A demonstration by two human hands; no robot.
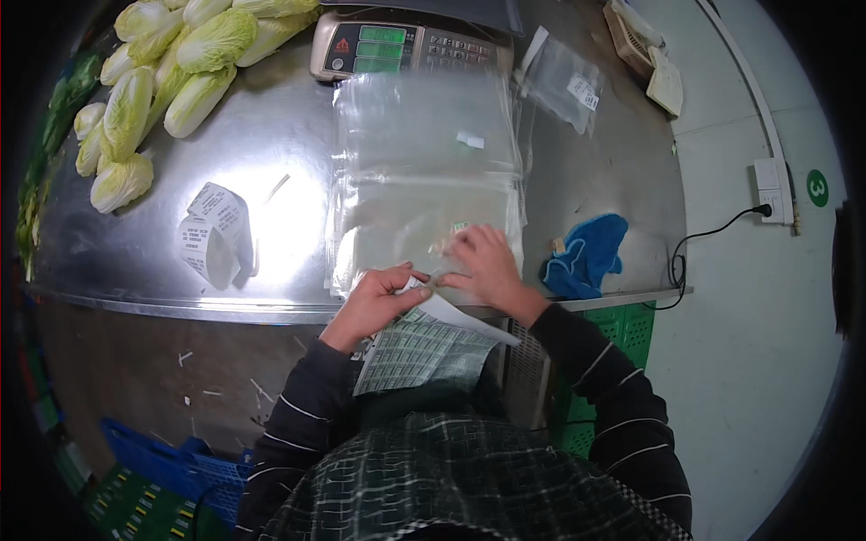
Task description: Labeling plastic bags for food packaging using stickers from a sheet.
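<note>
My left hand (383, 302) pinches the upper corner of a sheet of small green-and-white printed stickers (424, 347), which hangs over the table's front edge and curls along its right side. Close beside it, over the front of a stack of clear plastic bags (419, 194), is my right hand (487, 269). Its fingers are bent and smeared by motion, so whether they hold anything does not show. One small green sticker (460, 226) lies on the bags just beyond those fingers, and a pale label (470, 140) lies farther back.
Napa cabbages (194, 68) are heaped at the back left of the steel table. A scale (410, 45) stands behind the bags. A curled printed paper strip (216, 236) lies left, a blue cloth (591, 257) right. Another clear bag (564, 86) lies back right, and blue crates (185, 464) stand below.
</note>
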